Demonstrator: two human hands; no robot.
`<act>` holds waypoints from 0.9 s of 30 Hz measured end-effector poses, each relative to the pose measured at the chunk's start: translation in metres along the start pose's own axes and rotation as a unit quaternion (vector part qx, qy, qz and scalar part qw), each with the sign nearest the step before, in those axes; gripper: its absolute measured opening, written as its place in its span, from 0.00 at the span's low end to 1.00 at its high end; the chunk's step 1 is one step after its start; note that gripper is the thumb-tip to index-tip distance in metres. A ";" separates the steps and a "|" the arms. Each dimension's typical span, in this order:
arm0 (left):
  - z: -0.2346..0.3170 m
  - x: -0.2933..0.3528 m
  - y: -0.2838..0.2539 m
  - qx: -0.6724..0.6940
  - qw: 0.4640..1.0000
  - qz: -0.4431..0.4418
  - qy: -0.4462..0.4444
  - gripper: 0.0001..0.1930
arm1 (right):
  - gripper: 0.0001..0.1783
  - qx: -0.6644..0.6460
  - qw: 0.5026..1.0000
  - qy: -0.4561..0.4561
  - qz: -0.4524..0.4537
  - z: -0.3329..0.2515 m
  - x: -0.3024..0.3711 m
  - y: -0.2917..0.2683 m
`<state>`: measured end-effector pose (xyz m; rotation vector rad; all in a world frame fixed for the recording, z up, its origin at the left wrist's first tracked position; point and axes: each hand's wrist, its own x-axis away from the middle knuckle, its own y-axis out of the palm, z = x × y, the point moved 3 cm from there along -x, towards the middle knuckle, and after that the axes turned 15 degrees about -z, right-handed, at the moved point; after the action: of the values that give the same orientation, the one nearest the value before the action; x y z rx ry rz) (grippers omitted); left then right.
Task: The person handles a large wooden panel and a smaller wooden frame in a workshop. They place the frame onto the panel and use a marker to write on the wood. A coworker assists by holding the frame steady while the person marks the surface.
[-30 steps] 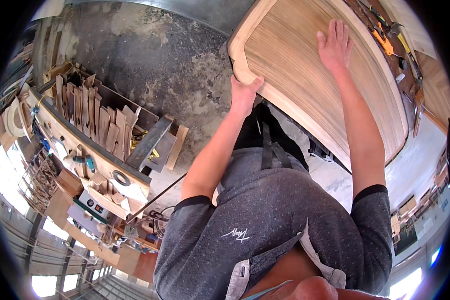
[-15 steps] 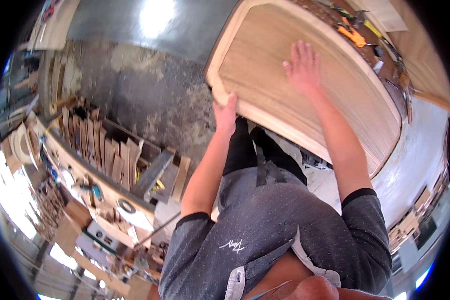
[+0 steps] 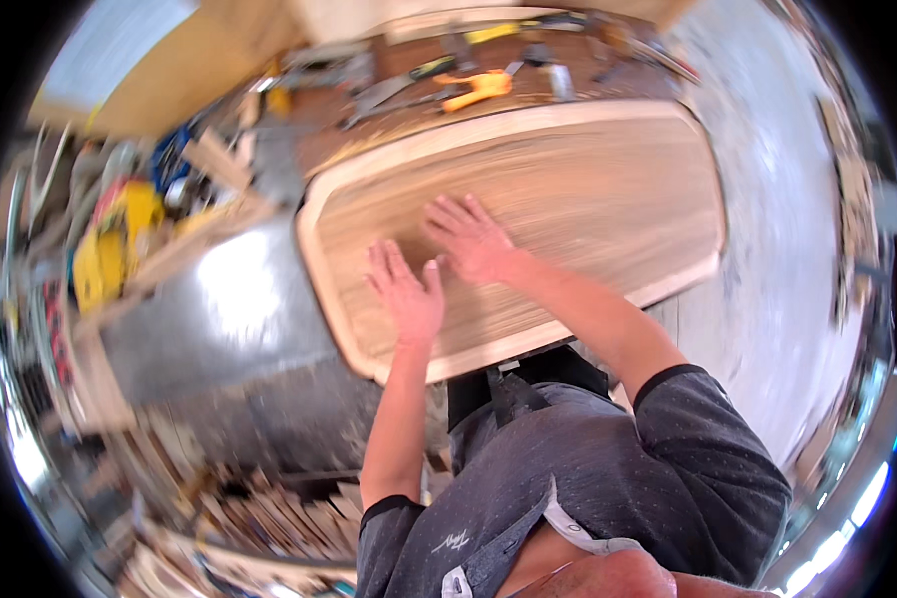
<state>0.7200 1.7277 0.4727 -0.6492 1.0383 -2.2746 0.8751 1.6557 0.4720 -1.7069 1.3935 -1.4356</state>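
Observation:
A large wooden panel (image 3: pixel 578 189) with rounded corners and a paler raised frame lies flat on the bench before me. My left hand (image 3: pixel 406 296) rests on the panel's left part, palm down with fingers stretched out. Just to its right and a little farther off, my right hand (image 3: pixel 471 239) also lies flat on the wood, fingers spread. Neither hand holds anything. The picture is smeared by motion, so the finer grain and the joints of the frame are hard to make out.
Beyond the panel lie an orange-handled tool (image 3: pixel 476 90), a hammer-like tool (image 3: pixel 458 45) and other hand tools on a brown board. A grey metal surface (image 3: pixel 219 299) stretches left, with a yellow machine (image 3: pixel 115 244) farther back. Wood offcuts (image 3: pixel 279 518) stand at lower left.
My left hand has moved from the panel's near left edge onto its face, beside the right hand. The view has swung left, bringing the panel and tools nearer the middle.

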 end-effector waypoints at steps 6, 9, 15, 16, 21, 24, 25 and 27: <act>0.078 -0.084 0.044 -0.084 0.984 -0.131 0.082 0.42 | 0.33 -0.106 0.970 0.204 0.076 0.113 0.111 -0.010; 0.133 -0.106 0.081 -0.137 0.968 -0.147 0.152 0.42 | 0.34 -0.121 0.936 0.310 0.115 0.170 0.181 0.006; 0.262 -0.142 0.151 -0.178 0.945 -0.186 0.200 0.43 | 0.36 -0.139 0.917 0.347 0.138 0.251 0.265 0.032; 0.282 -0.149 0.164 -0.182 0.945 -0.192 0.194 0.43 | 0.37 -0.133 0.925 0.326 0.142 0.257 0.270 0.034; 0.344 -0.185 0.233 -0.204 0.952 -0.167 0.158 0.43 | 0.38 -0.197 0.931 0.278 0.133 0.264 0.272 0.031; 0.358 -0.180 0.253 -0.292 0.943 -0.099 0.122 0.43 | 0.38 -0.243 0.926 0.251 0.145 0.270 0.281 0.032; 0.361 -0.179 0.257 -0.286 0.945 -0.104 0.122 0.43 | 0.38 -0.275 0.922 0.236 0.140 0.274 0.285 0.033; 0.367 -0.179 0.257 -0.274 0.947 -0.110 0.125 0.43 | 0.39 -0.335 0.909 0.206 0.134 0.282 0.293 0.030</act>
<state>1.1510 1.5129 0.4498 -0.7341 1.8414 -2.2986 1.0993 1.3153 0.4766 -1.5166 2.4736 -1.2822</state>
